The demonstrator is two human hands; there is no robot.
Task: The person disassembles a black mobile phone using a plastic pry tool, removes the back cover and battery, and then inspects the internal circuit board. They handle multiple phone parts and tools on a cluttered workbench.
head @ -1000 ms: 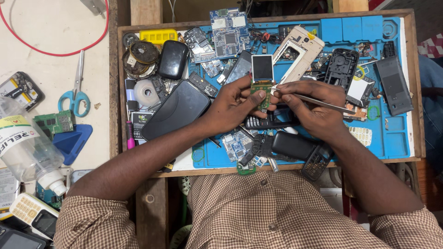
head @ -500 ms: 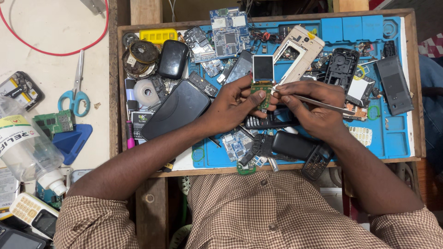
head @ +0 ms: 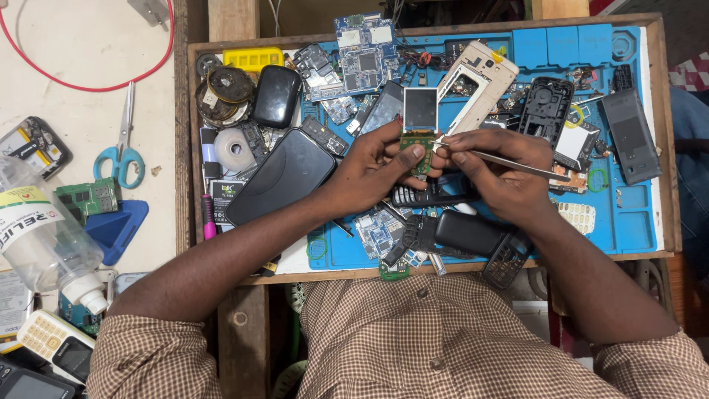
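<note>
Worktop: wooden-framed worktop point(head: 185, 148) carrying a blue repair mat point(head: 628, 222), crowded with phone parts from edge to edge.
Left hand: left hand point(head: 369, 174) closed in a pinch on a small green circuit board point(head: 416, 148) with its screen point(head: 420, 109) attached, held up above the mat, thumb pressed on the board's lower part.
Right hand: right hand point(head: 498, 174) closed round thin metal tweezers point(head: 509, 162), held like a pen; the tip meets the board just beside the left thumb.
Below the hands: a black keypad phone point(head: 432, 196) lies directly under them, with a black phone body point(head: 469, 233) and a loose keypad frame point(head: 506, 262) nearer the person.
Around: a large dark phone back point(head: 281, 177), a roll of tape point(head: 235, 150), a white phone frame point(head: 480, 81) and more boards point(head: 365, 52) at the far edge.
Risk, slip: the tip could skid off the board and scratch the screen or prick the thumb (they sit very close).
Risk, drop: any small part lifted free could fall into the clutter below and be hard to find.
Risk, flex: too firm a pinch could bend the board where the screen joins it.
</note>
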